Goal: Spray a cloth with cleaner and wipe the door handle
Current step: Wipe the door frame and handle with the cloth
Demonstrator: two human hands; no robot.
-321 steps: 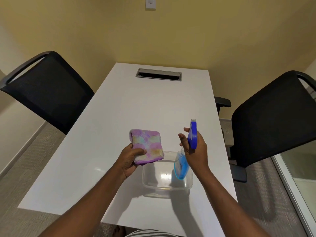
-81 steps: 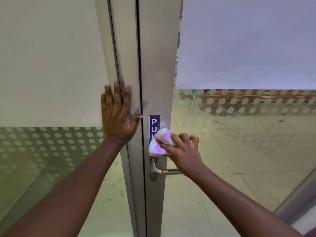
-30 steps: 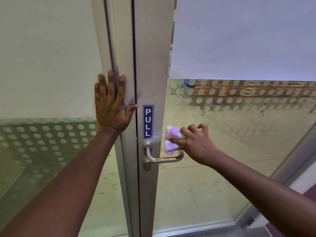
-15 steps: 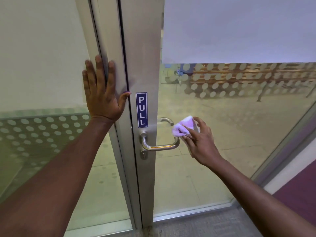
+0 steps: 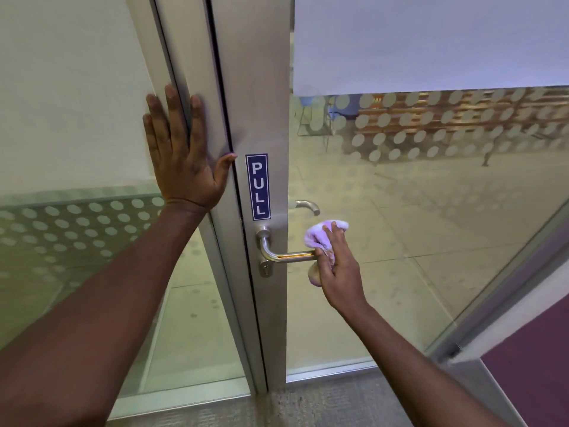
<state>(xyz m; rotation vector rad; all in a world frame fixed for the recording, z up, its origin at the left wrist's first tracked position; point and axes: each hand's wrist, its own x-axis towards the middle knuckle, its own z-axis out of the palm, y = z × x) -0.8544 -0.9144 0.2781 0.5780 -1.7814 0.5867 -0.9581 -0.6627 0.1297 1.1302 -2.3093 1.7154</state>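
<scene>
- Glass and brushed metal fill the frame: we stand at a door point(image 5: 255, 87) whose metal stile runs down the centre, with a blue PULL sticker point(image 5: 258, 186) just above the lever.
- Our left hand point(image 5: 181, 158) lies flat and fully open, fingers spread, on the frame post point(image 5: 184, 57) left of centre; it holds nothing.
- Our right hand point(image 5: 338, 266) is closed around a pale purple cloth point(image 5: 320, 234), bunched and wrapped over the free end of the door handle point(image 5: 286, 257), right of centre.
- The bare part of the lever runs level from the cloth to its round base on the stile.
- Frosted film point(image 5: 431, 41) covers the upper right pane, with rows of dots beneath it.
- Through the clear glass we see pale floor tiles point(image 5: 400, 241).
- At the lower right corner lies dark purple carpet point(image 5: 535, 371).
</scene>
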